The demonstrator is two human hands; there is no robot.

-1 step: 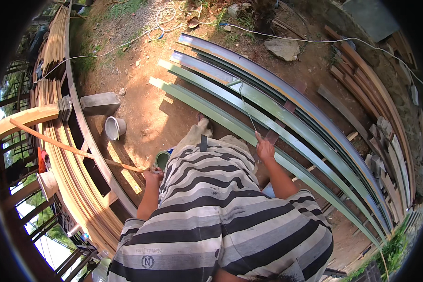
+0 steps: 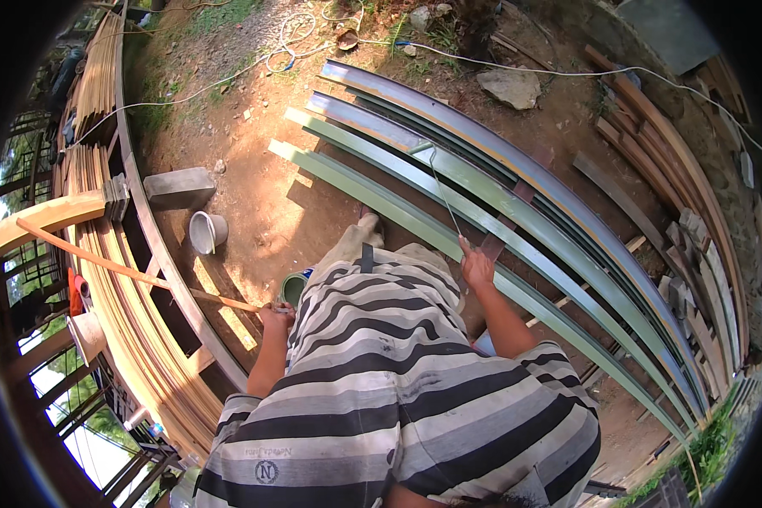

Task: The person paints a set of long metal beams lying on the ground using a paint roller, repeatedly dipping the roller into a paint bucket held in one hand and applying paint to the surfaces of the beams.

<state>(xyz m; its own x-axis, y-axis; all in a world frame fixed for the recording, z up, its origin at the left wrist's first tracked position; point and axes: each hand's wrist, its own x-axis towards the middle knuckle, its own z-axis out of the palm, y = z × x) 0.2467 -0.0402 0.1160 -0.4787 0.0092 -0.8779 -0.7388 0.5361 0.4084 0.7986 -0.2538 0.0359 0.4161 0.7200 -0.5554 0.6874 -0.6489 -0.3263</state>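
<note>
1. Hands: the two hands are apart. The right hand grips the handle end of a paint roller; the left hand appears closed around the near end of a long wooden strip, which extends leftward from it.
2. Work location: the roller head lies ahead and slightly left of the right hand, at a part-green metal beam. The beam is grey beyond the head, green on the nearer side.
3. Step in hand (judged): coating the beam's upper face.
4. Next move (judged): calls for even roller pressure along the grey stretch, with reloading from the green-stained can just beyond the left hand.
5. Limits of view: fingers cover the roller handle; clothing partly hides the can. Roller-to-beam contact and paint wetness cannot be confirmed. A pale-blue object below the right forearm is mostly concealed.
</note>
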